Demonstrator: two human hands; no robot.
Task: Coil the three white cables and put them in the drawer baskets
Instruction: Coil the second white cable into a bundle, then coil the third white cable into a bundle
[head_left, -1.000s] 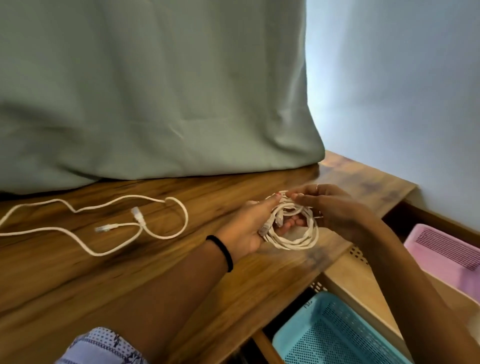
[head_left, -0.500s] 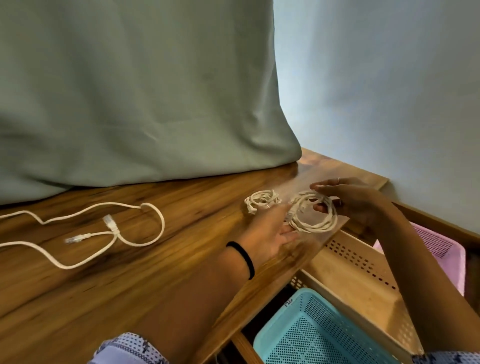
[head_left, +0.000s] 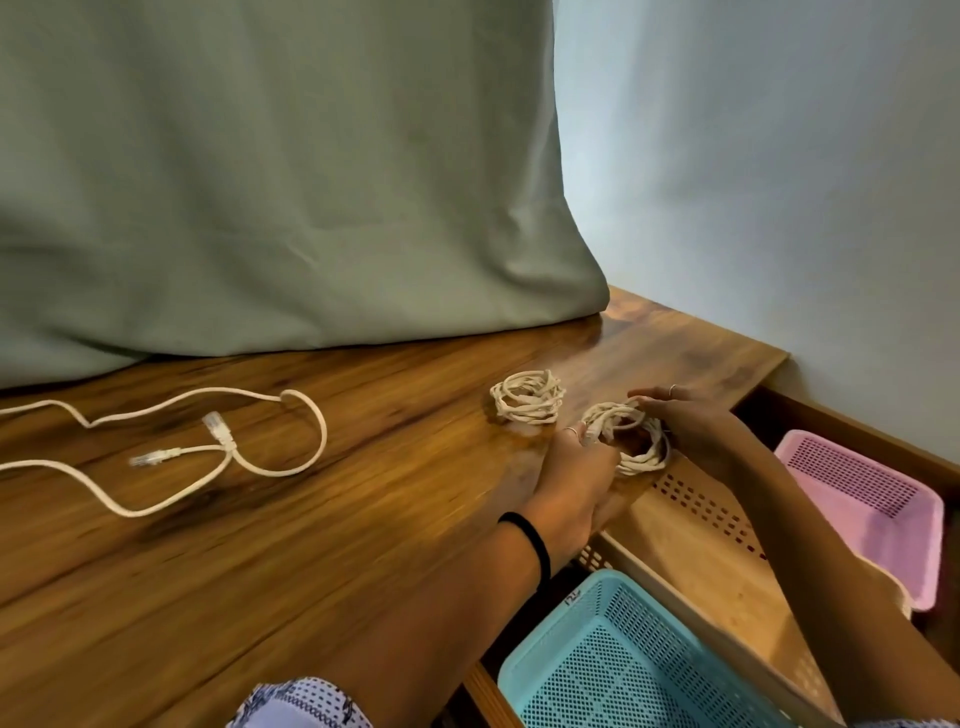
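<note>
One loose cable (head_left: 171, 457), left end cropped

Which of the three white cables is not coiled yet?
The loose cable at the table's left, its connectors free. The small coil lies finished, and both hands hold the other coil.

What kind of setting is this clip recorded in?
Probably a staged indoor recording corner, not a lived-in room: a wooden tabletop backed by a hanging grey-green cloth and a bare wall, with an open drawer holding a blue basket and a pink basket.
</note>
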